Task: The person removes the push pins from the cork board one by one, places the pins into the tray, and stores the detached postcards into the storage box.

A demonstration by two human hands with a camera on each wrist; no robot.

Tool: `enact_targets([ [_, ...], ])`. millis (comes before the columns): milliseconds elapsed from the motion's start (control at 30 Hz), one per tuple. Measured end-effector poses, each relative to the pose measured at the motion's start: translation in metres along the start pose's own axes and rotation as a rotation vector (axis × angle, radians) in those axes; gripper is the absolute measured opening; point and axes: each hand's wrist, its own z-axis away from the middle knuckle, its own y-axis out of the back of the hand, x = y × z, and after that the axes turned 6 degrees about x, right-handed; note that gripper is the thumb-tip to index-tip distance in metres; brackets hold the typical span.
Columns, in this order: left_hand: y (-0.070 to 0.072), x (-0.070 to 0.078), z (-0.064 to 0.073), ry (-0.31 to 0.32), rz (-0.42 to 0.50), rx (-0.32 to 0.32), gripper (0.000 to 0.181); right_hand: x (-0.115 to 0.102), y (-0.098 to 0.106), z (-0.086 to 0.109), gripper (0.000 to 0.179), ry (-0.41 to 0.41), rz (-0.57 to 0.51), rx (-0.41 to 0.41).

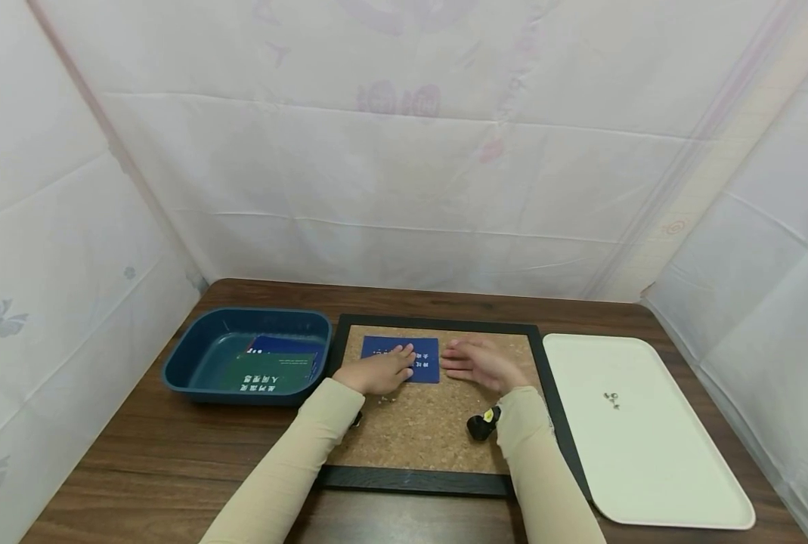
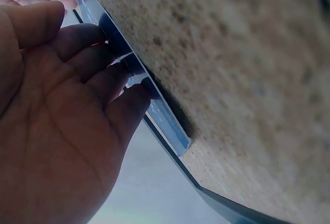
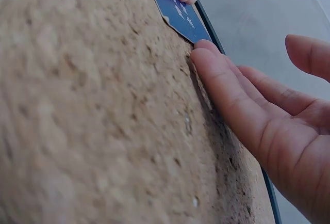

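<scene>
A blue card [image 1: 428,372] with white characters lies on the upper part of a cork board [image 1: 431,442] framed in black. My left hand [image 1: 376,372] rests on the card, its fingers lightly bent over the surface; in the left wrist view, several fingertips touch the card [image 2: 167,123]. Beside the card's right edge is my right hand [image 1: 481,364], fingers extended and holding nothing. The right wrist view has its fingertips at the card's corner [image 3: 198,34]. Small metallic bits [image 1: 386,399] lie on the cork below the left hand; their kind is too small to tell.
On the left stands a dark blue basin [image 1: 189,359] with a green card [image 1: 267,372] and a blue card [image 1: 283,344] inside. A cream tray [image 1: 655,446] at the right carries several tiny metallic pieces [image 1: 611,400]. White sheeting [image 1: 390,189] encloses the wooden table [image 1: 138,453].
</scene>
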Motion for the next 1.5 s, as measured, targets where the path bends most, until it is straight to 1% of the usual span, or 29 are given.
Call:
enact_targets([
  [367, 0.000, 0.000, 0.000, 0.005, 0.000, -0.005, 0.051, 0.003, -0.003, -0.001, 0.041, 0.001, -0.011, 0.012],
  [600, 0.001, 0.001, 0.002, 0.006, 0.004, -0.014, 0.051, 0.002, -0.006, -0.002, 0.042, -0.012, 0.016, 0.031],
  [1033, 0.002, 0.001, 0.003, 0.008, 0.006, 0.001, 0.051, 0.002, -0.009, -0.002, 0.041, -0.009, 0.024, 0.058],
  [1267, 0.001, 0.000, 0.003, 0.001, 0.004, -0.002, 0.051, 0.002, -0.011, -0.003, 0.043, -0.009, 0.017, 0.062],
  [1500, 0.002, -0.001, 0.004, 0.005, -0.006, 0.000, 0.051, 0.001, -0.013, -0.002, 0.043, -0.003, 0.026, 0.087],
])
